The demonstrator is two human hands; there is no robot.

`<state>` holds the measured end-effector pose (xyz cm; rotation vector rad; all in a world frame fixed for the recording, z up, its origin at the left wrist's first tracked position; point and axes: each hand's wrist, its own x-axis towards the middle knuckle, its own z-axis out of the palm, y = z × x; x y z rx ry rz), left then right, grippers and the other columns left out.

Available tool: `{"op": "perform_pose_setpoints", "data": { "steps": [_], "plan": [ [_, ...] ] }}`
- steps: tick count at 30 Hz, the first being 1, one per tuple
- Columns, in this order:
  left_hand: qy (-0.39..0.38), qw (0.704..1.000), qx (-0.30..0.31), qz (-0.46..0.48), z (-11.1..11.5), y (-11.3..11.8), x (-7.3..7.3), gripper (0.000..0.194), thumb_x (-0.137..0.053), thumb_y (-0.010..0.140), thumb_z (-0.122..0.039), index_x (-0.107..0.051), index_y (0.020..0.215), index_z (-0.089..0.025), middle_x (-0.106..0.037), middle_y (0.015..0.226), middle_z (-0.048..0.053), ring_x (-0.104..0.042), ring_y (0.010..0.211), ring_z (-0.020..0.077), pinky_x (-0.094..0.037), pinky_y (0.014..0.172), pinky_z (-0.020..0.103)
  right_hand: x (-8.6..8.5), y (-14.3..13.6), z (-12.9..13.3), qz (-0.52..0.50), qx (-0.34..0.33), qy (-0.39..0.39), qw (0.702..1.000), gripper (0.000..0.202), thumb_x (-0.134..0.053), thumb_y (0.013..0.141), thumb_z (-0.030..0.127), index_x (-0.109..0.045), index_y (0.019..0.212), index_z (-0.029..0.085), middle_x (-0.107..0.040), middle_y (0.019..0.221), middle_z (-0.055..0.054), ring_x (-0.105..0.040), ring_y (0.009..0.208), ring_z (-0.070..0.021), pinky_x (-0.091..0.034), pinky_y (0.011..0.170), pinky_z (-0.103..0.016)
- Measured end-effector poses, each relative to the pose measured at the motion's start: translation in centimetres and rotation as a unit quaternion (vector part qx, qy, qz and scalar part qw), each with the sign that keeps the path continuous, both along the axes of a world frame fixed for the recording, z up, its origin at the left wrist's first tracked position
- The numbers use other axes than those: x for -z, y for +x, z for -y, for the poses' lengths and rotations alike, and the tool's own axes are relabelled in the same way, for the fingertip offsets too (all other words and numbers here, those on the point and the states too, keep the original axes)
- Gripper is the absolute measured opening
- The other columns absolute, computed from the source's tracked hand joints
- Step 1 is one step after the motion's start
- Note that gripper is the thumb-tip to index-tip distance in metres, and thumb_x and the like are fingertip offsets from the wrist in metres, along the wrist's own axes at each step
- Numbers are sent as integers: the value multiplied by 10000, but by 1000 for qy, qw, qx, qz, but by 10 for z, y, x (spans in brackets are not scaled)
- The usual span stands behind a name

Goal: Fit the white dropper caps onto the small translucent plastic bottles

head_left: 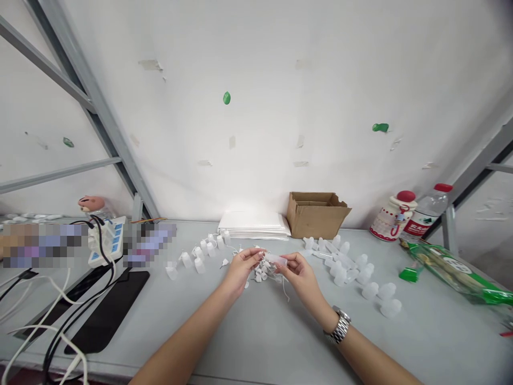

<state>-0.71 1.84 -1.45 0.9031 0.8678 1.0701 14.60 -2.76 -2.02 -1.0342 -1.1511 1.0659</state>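
Over the middle of the grey table, my left hand [242, 269] and my right hand [300, 270] meet close together. Thumb and fingers of the right one pinch a translucent white plastic cup [276, 260] lying on its side. My left fingertips are pressed together at its other end; what they hold is too small to make out. Beneath them is a pile of small white plugs [260, 274] with thin cords. Assembled-looking white cups [199, 264] with cords stand in rows on the left. Loose translucent cups [340, 275] lie scattered to the right.
A stack of white sheets [254, 225] and an open cardboard box [318, 216] sit against the wall. Two bottles, one a water bottle [422, 219], and a green snack bag [457, 270] are on the right. A power strip [106, 243], cables and a black phone-like slab [110, 310] occupy the left.
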Motion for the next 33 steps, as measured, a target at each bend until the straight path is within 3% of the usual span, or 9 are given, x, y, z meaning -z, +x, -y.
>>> {"op": "perform_pose_setpoints", "data": {
  "steps": [7, 13, 21, 27, 30, 33],
  "plan": [
    [2, 1000, -16, 3, -4, 2, 6, 253, -744, 551, -270, -666, 760, -152, -660, 796, 39, -561, 722, 125, -388, 693, 232, -2, -6, 1, -60, -28, -22, 998, 322, -713, 644, 420, -533, 778, 189, -665, 705, -21, -621, 643, -175, -475, 653, -318],
    [16, 1000, -2, 23, 0, 6, 6, 275, -738, 549, -318, -658, 742, -140, -662, 777, 53, -587, 764, 171, -410, 778, 295, -4, -9, 5, -41, -17, -12, 999, 324, -682, 666, 451, -530, 787, 191, -659, 738, -35, -612, 643, -179, -469, 655, -325],
    [43, 997, 55, 35, 9, 4, -11, 193, -645, 650, -288, -686, 749, -128, -668, 920, 109, -581, 899, 242, -403, 847, 355, -2, -7, 11, 104, 50, 15, 993, 256, -605, 744, 425, -539, 820, 190, -629, 740, -37, -580, 683, -181, -454, 645, -307],
    [73, 993, 91, 22, 11, 3, -12, 220, -611, 710, -305, -693, 824, -137, -608, 1101, 117, -520, 1032, 270, -384, 881, 366, -5, -5, 12, 190, 84, 39, 977, 225, -584, 758, 422, -549, 818, 207, -623, 730, -22, -568, 681, -192, -431, 642, -305],
    [54, 992, 96, 58, 12, 4, -11, 256, -597, 734, -334, -687, 850, -124, -615, 1079, 129, -523, 1025, 265, -375, 888, 365, -1, -5, 12, 254, 103, 74, 959, 182, -566, 782, 392, -552, 809, 212, -617, 746, -28, -554, 690, -191, -422, 654, -313],
    [43, 989, 110, 88, 14, 5, -14, 270, -586, 740, -306, -673, 921, -126, -617, 1071, 120, -511, 1039, 253, -367, 896, 347, 4, -4, 12, 338, 131, 135, 922, 137, -542, 810, 344, -557, 825, 208, -611, 746, -41, -535, 724, -199, -411, 684, -331]
  ]
}}
